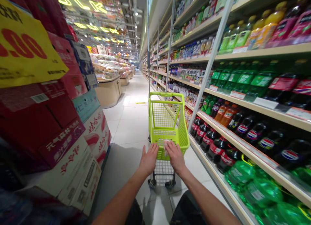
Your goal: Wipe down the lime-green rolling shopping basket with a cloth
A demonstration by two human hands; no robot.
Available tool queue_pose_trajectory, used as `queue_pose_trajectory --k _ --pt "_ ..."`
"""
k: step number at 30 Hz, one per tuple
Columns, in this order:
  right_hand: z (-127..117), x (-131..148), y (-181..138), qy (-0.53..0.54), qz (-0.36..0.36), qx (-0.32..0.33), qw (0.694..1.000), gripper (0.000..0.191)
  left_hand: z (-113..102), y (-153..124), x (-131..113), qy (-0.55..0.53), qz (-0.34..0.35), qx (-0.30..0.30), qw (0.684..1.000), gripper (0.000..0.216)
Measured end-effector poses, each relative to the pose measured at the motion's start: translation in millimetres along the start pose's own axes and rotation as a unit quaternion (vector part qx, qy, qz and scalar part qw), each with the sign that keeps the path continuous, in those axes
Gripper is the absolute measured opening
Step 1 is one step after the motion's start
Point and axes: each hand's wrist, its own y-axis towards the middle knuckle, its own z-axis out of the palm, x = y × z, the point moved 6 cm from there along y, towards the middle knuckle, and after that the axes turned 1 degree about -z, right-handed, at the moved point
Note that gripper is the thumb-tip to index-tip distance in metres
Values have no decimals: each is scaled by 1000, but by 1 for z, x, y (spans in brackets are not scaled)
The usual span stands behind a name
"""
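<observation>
A lime-green plastic shopping cart (182, 139) on a wheeled metal frame stands right in front of me. My left hand (149, 157) is at the near left corner of its basket, fingers stretched forward and thumb apart, with nothing visible in it. At the near rim, my right hand (176, 156) presses a crumpled pale pink-white wipe (166, 146) under its fingers; part of the wipe is covered. The slotted green basket shows nothing else lying in it.
Shelves with bottled drinks (245, 77) run close along the right side. Stacked drink cartons (60, 147) with a yellow price sign (26, 45) crowd the left. Food display counters (109, 92) stand farther down the tiled aisle (127, 128).
</observation>
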Motion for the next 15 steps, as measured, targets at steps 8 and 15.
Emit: queue_pose_trajectory --k 8,15 --pt "-6 -15 -2 53 106 -52 992 45 -12 3 -4 -78 -57 -19 995 64" --pt "4 20 5 158 49 60 984 73 -26 22 -43 -146 -5 -35 989 63"
